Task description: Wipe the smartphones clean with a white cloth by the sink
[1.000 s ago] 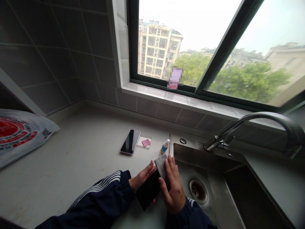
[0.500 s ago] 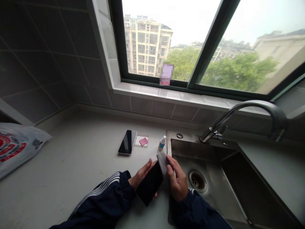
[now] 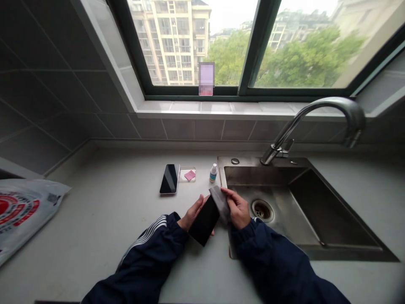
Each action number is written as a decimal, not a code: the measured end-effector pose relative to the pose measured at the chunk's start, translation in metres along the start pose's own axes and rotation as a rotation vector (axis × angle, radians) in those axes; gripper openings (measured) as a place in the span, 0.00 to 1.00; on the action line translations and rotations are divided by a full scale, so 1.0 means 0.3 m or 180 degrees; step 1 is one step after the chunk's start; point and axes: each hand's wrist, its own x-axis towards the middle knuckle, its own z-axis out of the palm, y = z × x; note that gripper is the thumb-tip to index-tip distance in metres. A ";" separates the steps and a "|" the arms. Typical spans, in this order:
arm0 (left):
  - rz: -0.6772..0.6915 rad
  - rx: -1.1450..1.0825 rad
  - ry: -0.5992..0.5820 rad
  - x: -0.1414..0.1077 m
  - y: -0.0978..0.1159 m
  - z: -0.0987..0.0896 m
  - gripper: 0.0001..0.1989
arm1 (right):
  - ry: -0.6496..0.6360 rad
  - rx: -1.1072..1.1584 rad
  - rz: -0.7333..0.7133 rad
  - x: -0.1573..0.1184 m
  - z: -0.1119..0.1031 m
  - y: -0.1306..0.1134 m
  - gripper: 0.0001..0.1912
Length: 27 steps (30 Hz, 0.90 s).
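Dark flat device (image 3: pixel 204 221), one: above the countertop (image 3: pixel 120 219), near the sink (image 3: pixel 281 211)'s left edge; underside concealed, with most fingers of the left hand (image 3: pixel 191 214). Plastic bag (image 3: pixel 28 215), cropped by the view's left border. Left hand: grips the device, thumb along its upper left side. Right hand (image 3: pixel 238 209): fingers bent, pinching a grey cloth (image 3: pixel 220 202) against the device's upper right edge. Bag: red printing, dark square code (lettering too blurred to read). White bottle (image 3: pixel 213 173), beside the sink's rear left corner: blue-and-yellow label, illegible.
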 end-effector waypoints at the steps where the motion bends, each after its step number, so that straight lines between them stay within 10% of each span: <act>1: -0.0013 -0.0007 0.0009 -0.001 -0.001 0.000 0.34 | 0.0007 0.0012 0.0015 0.001 0.000 0.002 0.16; 20: 0.0007 -0.0031 -0.0207 0.003 -0.001 -0.028 0.34 | -0.0144 0.0111 0.0211 0.023 -0.005 0.043 0.19; 27: -0.0666 -0.0055 -0.0055 -0.010 -0.002 -0.055 0.38 | -0.0317 -0.0044 0.0019 0.042 -0.031 0.040 0.13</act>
